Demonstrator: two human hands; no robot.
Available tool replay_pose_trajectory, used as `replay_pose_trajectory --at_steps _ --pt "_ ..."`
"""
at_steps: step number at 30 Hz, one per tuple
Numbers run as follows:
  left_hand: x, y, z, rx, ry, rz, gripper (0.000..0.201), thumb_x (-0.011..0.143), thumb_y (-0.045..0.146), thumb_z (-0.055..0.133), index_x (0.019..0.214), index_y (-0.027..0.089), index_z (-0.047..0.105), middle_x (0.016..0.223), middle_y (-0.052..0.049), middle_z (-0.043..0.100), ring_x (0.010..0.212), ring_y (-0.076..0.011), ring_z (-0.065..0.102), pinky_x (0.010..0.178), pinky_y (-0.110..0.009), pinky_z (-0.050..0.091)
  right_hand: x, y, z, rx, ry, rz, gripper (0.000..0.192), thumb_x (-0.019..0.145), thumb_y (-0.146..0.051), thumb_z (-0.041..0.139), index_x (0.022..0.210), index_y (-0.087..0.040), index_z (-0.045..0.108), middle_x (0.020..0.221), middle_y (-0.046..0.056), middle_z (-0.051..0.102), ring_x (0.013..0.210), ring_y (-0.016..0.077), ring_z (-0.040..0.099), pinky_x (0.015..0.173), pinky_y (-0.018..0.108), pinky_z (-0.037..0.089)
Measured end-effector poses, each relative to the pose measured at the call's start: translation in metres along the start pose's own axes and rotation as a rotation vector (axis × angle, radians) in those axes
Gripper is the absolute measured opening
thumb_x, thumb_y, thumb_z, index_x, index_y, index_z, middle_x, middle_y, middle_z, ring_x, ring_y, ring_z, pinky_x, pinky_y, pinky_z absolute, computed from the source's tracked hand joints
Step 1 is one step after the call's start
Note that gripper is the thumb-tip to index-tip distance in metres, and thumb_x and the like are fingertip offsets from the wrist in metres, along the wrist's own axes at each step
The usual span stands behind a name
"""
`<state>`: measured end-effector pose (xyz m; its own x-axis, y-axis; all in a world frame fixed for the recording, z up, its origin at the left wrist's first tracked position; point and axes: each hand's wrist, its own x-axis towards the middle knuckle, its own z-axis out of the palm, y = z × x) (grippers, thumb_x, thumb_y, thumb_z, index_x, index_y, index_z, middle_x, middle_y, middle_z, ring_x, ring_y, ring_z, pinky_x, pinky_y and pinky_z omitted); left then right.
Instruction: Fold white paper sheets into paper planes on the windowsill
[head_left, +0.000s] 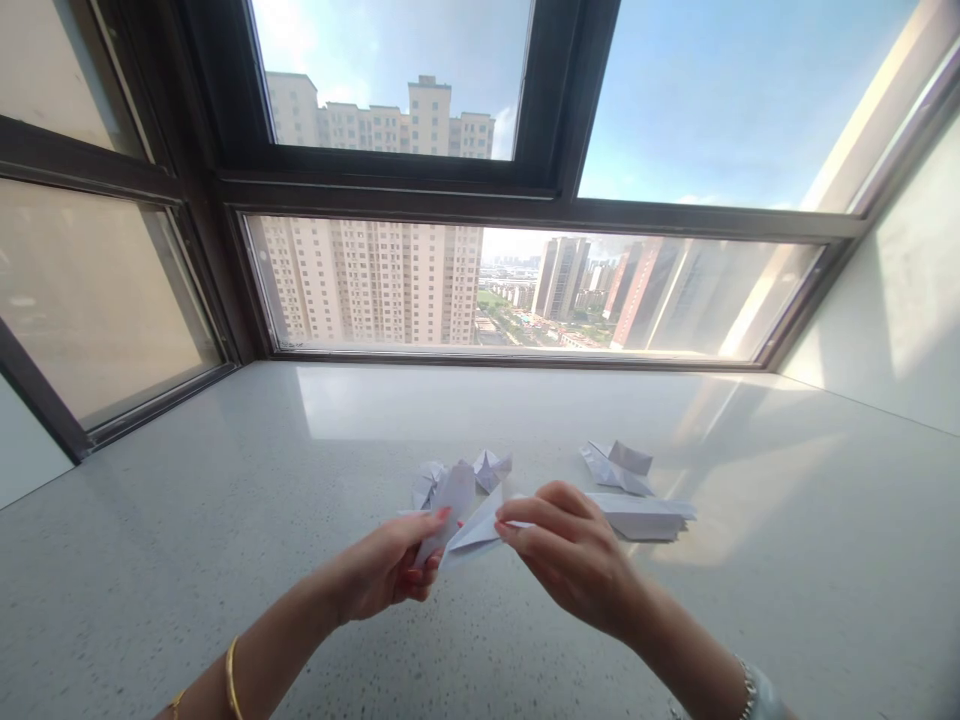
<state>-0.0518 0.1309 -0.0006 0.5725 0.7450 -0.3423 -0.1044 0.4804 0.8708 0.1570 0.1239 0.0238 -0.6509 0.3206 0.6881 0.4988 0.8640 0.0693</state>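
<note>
Cataloguing the head view: left hand [394, 565] is pinching a flat white folded-paper piece [454, 490] above a pale speckled countertop [187, 560]; right hand [574, 548] is pinching a pointed white folded-paper piece [478, 528], possibly joined; creased white paper shapes [611, 468] are lying beyond.

Place: bay-window nook high in a building, most likely a home
Window frames [405, 198]: dark brown, holding panes ahead and at left
Sill [187, 540]: deep, pale, speckled, stone-like
Outside: many-windowed residential tower [375, 285], greenery [491, 299] far below
</note>
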Motion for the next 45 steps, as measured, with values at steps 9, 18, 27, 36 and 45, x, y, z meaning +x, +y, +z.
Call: replay_pose_trajectory --at_steps 9,18,27,36,45 --pt "-0.004 -0.003 0.011 0.08 -0.261 -0.052 0.046 0.075 0.061 0.037 0.077 0.016 0.047 0.065 0.002 0.047 0.047 -0.0056 0.034 0.045 -0.02 0.021 -0.002 -0.013 0.011 -0.163 -0.004 -0.207 0.019 0.081 -0.016 0.051 0.063 -0.02 0.054 0.084 -0.004 0.067 0.066 0.0131 0.037 0.057 0.028 0.029" --pt "-0.004 -0.01 0.007 0.201 -0.288 0.081 0.032 0.075 0.046 0.053 0.079 0.015 0.046 0.067 0.003 0.045 0.051 -0.0048 0.033 0.047 -0.02 0.021 -0.007 -0.009 0.017 -0.1 0.087 -0.245 0.016 0.078 -0.011 0.052 0.065 -0.017 0.057 0.084 0.002 0.064 0.071 0.0135 0.041 0.061 0.026 0.037" --pt "-0.004 -0.009 0.009 0.113 -0.391 0.052 0.031 0.075 0.046 0.053 0.082 0.016 0.047 0.074 0.002 0.049 0.061 -0.0099 0.055 0.056 -0.022 0.035 -0.006 -0.013 0.019 -0.098 0.131 -0.234 0.018 0.079 -0.009 0.05 0.067 -0.017 0.06 0.077 0.003 0.065 0.07 0.0135 0.047 0.061 0.025 0.043" --pt "-0.007 -0.006 0.006 -0.051 -0.323 -0.006 0.025 0.074 0.039 0.059 0.074 0.016 0.048 0.056 0.008 0.031 0.041 -0.0015 0.021 0.04 -0.018 0.013 -0.007 -0.008 0.016 -0.04 0.045 -0.171 0.025 0.085 -0.009 0.039 0.101 -0.011 0.058 0.103 0.008 0.062 0.09 0.0177 0.049 0.075 0.027 0.046" --pt "-0.005 -0.004 0.011 -0.024 -0.236 0.04 0.038 0.079 0.051 0.042 0.081 0.015 0.051 0.063 0.006 0.033 0.044 -0.0024 0.019 0.043 -0.021 0.011 -0.007 -0.001 0.026 0.314 0.135 0.396 0.043 0.082 -0.029 0.046 0.123 -0.02 0.037 0.102 0.009 0.053 0.092 0.021 0.049 0.077 0.036 0.045"
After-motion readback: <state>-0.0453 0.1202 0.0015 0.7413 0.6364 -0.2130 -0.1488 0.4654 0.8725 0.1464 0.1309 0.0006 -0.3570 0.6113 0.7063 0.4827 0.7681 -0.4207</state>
